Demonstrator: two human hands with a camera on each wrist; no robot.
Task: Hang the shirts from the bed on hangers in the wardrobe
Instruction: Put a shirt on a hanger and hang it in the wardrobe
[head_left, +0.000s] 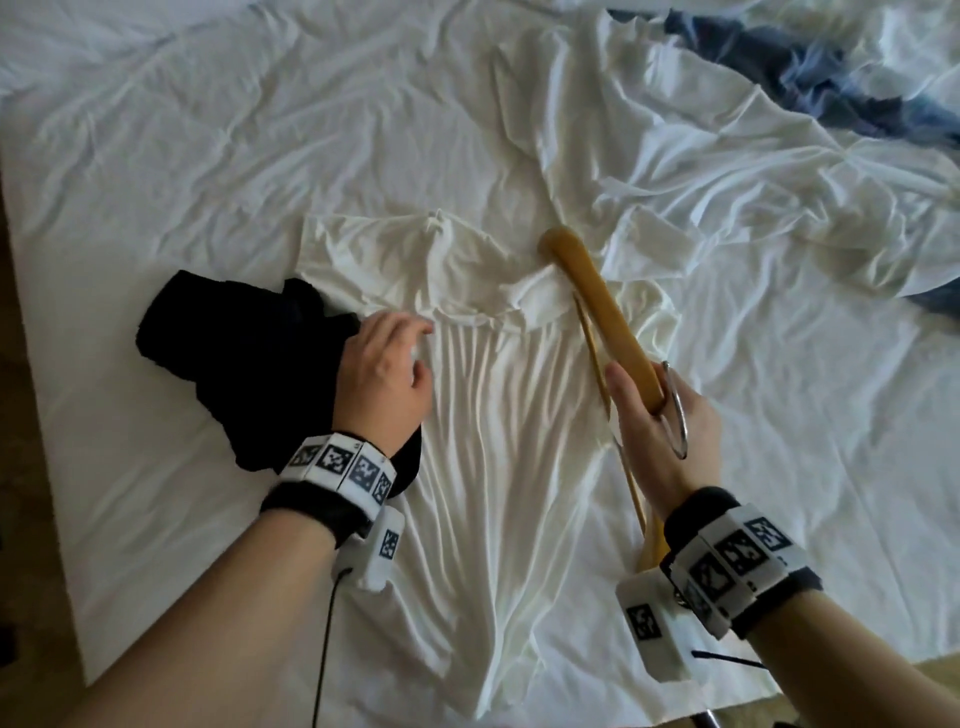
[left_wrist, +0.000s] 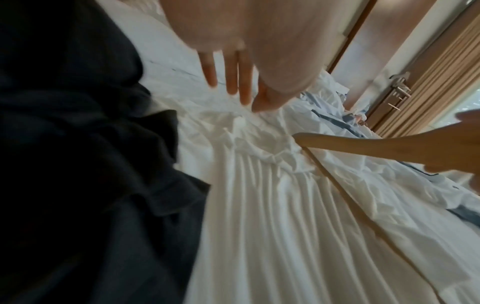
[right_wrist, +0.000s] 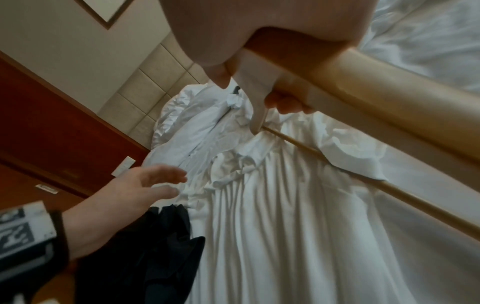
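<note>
1. a white shirt (head_left: 498, 415) is lying spread flat on the bed (head_left: 156, 182), collar end pointing away from the person, fabric gathered in long folds down its length.
2. the right hand (head_left: 670, 421) is gripping a wooden hanger (head_left: 602, 317) near its middle, fingers curled round the bar, with the metal hook (head_left: 675, 410) lying against the back of the hand.
3. the far end of the hanger is resting over the shirt's right shoulder, beside the collar; the thin lower rod is angling toward the person.
4. the left hand (head_left: 384, 374) is hanging just above the shirt's left shoulder, fingers loose and spread, holding nothing.
5. a dark garment (head_left: 249, 364) is lying bunched on the bed, under the left wrist, touching the shirt's left edge.
6. crumpled white and blue bedding (head_left: 779, 73) is sitting at the far right of the bed.
</note>
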